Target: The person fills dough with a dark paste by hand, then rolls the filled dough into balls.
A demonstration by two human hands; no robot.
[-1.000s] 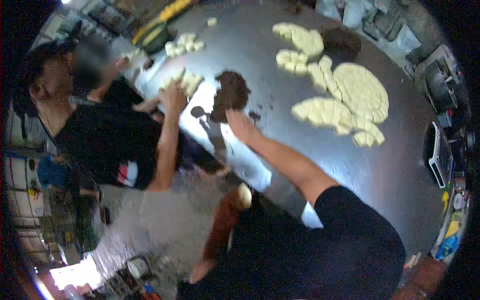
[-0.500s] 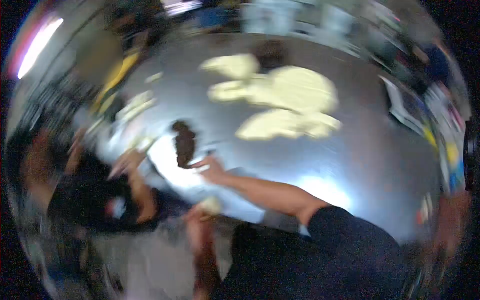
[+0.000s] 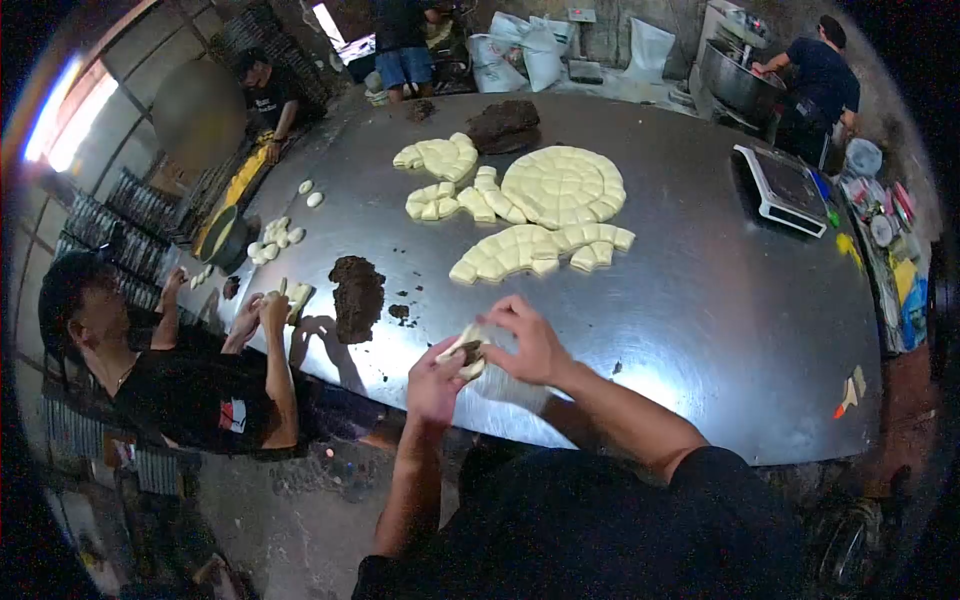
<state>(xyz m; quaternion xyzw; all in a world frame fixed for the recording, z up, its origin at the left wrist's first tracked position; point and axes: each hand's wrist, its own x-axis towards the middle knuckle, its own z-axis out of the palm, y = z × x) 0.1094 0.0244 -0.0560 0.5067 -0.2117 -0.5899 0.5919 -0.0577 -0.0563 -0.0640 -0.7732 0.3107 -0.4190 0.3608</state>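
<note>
My left hand (image 3: pixel 434 385) cups a flattened dough piece (image 3: pixel 473 370) just above the near edge of the metal table. A dab of dark brown filling (image 3: pixel 469 352) lies in the middle of the dough. My right hand (image 3: pixel 530 345) is at the dough's right side, thumb and fingers curled against its edge. Left of my hands, a mound of dark filling (image 3: pixel 357 300) sits on the table, with crumbs beside it. Beyond them rest a scored round of dough (image 3: pixel 565 187) and a cut dough strip (image 3: pixel 505 250).
At left, a co-worker's hands (image 3: pixel 262 315) handle dough near several dough balls (image 3: pixel 275 240). A scale (image 3: pixel 785 190) stands at the right edge of the table (image 3: pixel 700 300). More dark filling (image 3: pixel 503 125) lies at the back. Another person works at a mixer (image 3: pixel 740 80).
My right hand has moved from the filling mound to the dough in my left hand. The left hand has come up, and filling now shows on its dough.
</note>
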